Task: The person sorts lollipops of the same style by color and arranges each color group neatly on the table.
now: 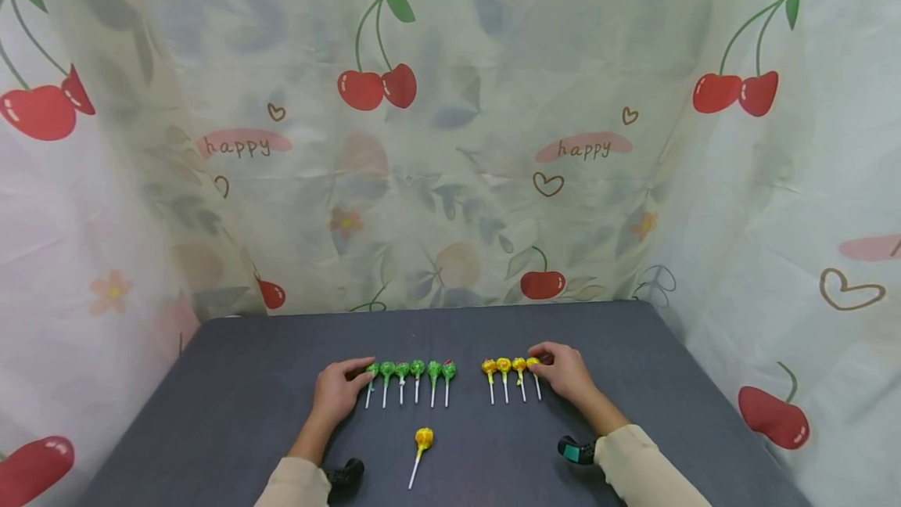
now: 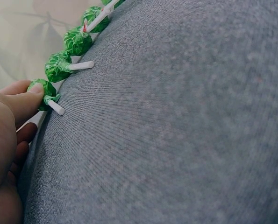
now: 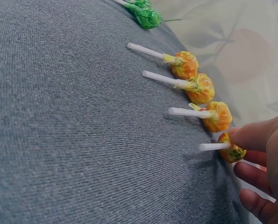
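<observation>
My left hand (image 1: 336, 393) pinches the wrapped head of the leftmost green lollipop (image 2: 44, 88) between thumb and fingers. That lollipop ends a row of several green lollipops (image 1: 418, 368), their white sticks pointing toward me. On the right, my right hand (image 1: 565, 372) pinches the head of the rightmost yellow lollipop (image 3: 232, 151), with its other fingers spread loosely. Several yellow lollipops (image 1: 503, 366) form this second row, sticks also toward me. One single yellow lollipop (image 1: 424, 438) lies closer to me, below the gap between the rows.
A dark grey cloth covers the table (image 1: 464, 335). Patterned curtains (image 1: 436, 139) with cherries and "happy" prints hang behind it and along both sides. Black bands (image 1: 577, 451) sit at both wrists, close over the cloth.
</observation>
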{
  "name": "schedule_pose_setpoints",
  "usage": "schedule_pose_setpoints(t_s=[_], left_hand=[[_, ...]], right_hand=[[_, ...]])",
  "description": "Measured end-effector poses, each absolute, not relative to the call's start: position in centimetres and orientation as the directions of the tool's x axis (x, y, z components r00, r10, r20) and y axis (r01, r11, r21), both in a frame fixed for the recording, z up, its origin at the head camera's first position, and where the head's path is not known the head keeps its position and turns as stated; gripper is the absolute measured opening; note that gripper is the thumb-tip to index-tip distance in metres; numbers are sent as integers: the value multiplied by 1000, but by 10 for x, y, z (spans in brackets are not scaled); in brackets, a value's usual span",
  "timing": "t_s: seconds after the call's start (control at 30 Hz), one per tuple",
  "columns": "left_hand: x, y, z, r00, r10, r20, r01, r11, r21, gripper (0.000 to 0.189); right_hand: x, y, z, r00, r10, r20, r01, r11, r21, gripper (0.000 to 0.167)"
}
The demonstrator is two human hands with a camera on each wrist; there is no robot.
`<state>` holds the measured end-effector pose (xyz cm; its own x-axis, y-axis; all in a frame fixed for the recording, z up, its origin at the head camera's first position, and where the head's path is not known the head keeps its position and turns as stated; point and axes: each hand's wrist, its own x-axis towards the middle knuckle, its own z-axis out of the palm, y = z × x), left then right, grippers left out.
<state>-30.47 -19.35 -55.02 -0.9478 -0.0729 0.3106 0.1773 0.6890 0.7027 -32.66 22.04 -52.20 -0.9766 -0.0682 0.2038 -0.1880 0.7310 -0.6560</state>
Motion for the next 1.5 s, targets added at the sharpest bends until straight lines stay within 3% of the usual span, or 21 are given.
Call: schedule_pose_setpoints(t_s=[0.97,1.5], left_hand=[[-304,-193,-550,-946,-71,315,184,682,707,29],[-304,-194,-550,-947,-72,313,181,685,705,29]], right_hand=[[-328,221,-522,-981,-54,188,-168,719,-674,17],[-330,206,-504,-960,-46,275,-225,708,-670,19]])
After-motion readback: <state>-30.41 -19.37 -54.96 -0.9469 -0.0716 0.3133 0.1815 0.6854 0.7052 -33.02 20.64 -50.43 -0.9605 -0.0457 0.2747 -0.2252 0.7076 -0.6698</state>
